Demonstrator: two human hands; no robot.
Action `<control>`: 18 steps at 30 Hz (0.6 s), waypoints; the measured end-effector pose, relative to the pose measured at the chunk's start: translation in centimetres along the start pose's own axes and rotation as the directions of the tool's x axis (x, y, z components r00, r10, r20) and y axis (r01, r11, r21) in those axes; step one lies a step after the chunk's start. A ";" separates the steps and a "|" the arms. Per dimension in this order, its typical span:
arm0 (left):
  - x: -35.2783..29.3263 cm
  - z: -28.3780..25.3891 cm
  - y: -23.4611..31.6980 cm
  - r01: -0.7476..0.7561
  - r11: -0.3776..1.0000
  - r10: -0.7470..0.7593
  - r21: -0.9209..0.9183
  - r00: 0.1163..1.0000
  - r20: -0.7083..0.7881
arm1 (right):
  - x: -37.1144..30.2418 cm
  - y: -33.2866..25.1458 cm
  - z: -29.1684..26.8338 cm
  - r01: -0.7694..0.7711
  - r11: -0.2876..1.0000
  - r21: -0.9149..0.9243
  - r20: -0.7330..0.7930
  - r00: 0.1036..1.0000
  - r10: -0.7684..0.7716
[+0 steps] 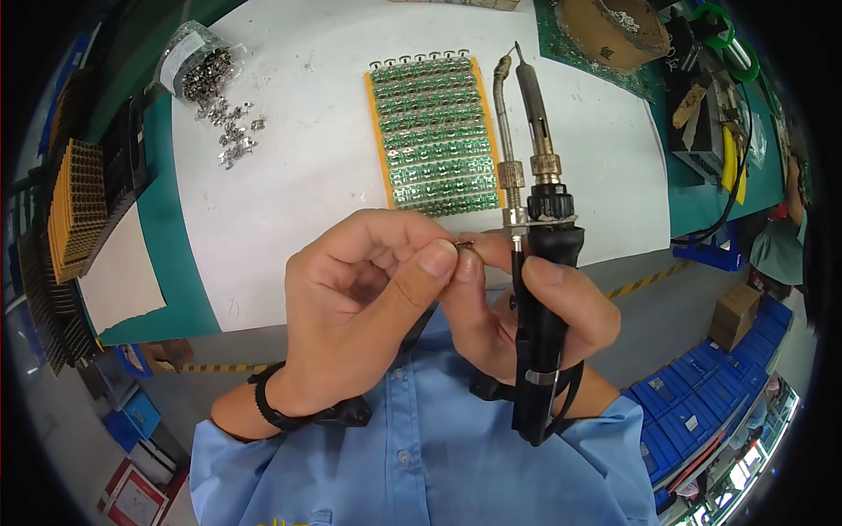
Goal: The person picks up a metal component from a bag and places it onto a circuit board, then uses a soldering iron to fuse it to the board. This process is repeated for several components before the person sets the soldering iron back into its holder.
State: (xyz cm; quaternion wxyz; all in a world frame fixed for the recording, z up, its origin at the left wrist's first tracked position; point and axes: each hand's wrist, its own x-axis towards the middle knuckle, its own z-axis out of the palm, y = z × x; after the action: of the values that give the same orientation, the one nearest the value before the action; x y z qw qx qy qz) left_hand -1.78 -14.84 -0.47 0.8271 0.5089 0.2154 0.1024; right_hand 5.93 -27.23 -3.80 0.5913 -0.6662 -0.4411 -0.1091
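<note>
My left hand [364, 298] pinches a tiny metal part [465, 246] between thumb and forefinger; the fingers hide most of it. Fingertips of my right hand [561, 302] meet it from the other side. That same right hand grips a black soldering iron [548, 324], tip pointing up and away, with a metal wire-feed tube [502, 114] clamped alongside. Beyond both hands lies a yellow-edged panel of small green circuit boards [438, 140] in rows, metal parts standing along its far edge.
Back left, a clear plastic bag [197, 66] spills small metal parts [232, 131] onto the white sheet [289, 175]. Stacked yellow-edged panels [77, 210] stand at the left. A brown bowl [614, 31], a solder wire reel [732, 44] and a grey box [706, 149] sit back right. Blue bins [702, 394] are lower right.
</note>
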 end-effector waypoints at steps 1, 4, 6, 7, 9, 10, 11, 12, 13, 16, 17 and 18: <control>0.0 0.0 0.0 -0.003 1.000 0.003 0.011 1.000 -0.007 | 0.0 -0.1 0.0 -0.010 1.000 -0.006 0.020 1.000 0.010; 0.1 -0.4 0.3 0.001 0.996 -0.002 0.087 1.000 0.012 | 0.3 -0.2 -0.6 -0.070 0.997 -0.040 0.113 0.991 0.074; 0.6 -1.0 1.2 -0.005 0.977 -0.013 0.211 0.996 0.084 | 0.7 -0.2 -1.5 -0.120 0.989 -0.085 0.202 0.970 0.134; 0.9 -1.4 1.7 0.001 0.978 -0.018 0.209 0.997 0.079 | 0.8 -0.3 -1.9 -0.145 0.983 -0.109 0.246 0.955 0.168; 2.5 -2.3 2.9 -0.093 0.806 -0.002 0.584 0.987 0.159 | 0.6 0.1 -2.6 -0.192 0.969 -0.158 0.332 0.913 0.235; 3.8 -2.5 3.3 -0.088 0.809 -0.007 0.582 0.987 0.159 | 0.5 0.7 -3.1 -0.197 0.967 -0.160 0.334 0.911 0.241; 5.2 -2.8 3.6 -0.213 0.681 0.055 0.701 0.969 0.241 | 0.5 1.6 -3.5 -0.147 0.975 -0.165 0.281 0.941 0.189; 6.3 -3.0 3.8 -0.330 0.523 0.097 0.786 0.939 0.330 | 0.5 2.3 -4.0 -0.098 0.980 -0.170 0.226 0.965 0.136; 7.3 -3.0 3.9 -0.323 0.525 0.088 0.787 0.941 0.327 | 0.6 2.8 -4.4 -0.107 0.980 -0.169 0.228 0.963 0.144; 8.7 -3.0 3.6 -0.273 0.426 0.022 0.863 0.956 0.291 | 1.1 3.4 -5.1 -0.119 0.957 -0.263 0.215 0.960 0.179; 9.0 -2.9 3.7 -0.268 0.430 0.012 0.862 0.957 0.291 | 1.4 3.9 -5.2 -0.096 0.959 -0.268 0.214 0.964 0.156; 9.2 -3.0 3.8 -0.252 0.424 -0.031 0.870 0.956 0.292 | 1.5 4.2 -5.3 -0.072 0.959 -0.273 0.214 0.968 0.133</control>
State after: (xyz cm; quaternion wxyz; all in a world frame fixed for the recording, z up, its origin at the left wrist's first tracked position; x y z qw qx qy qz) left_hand 5.20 -7.12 -0.62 0.4401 0.8924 0.0905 -0.0423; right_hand 11.87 -30.86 -4.21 0.4476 -0.7689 -0.4528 -0.0578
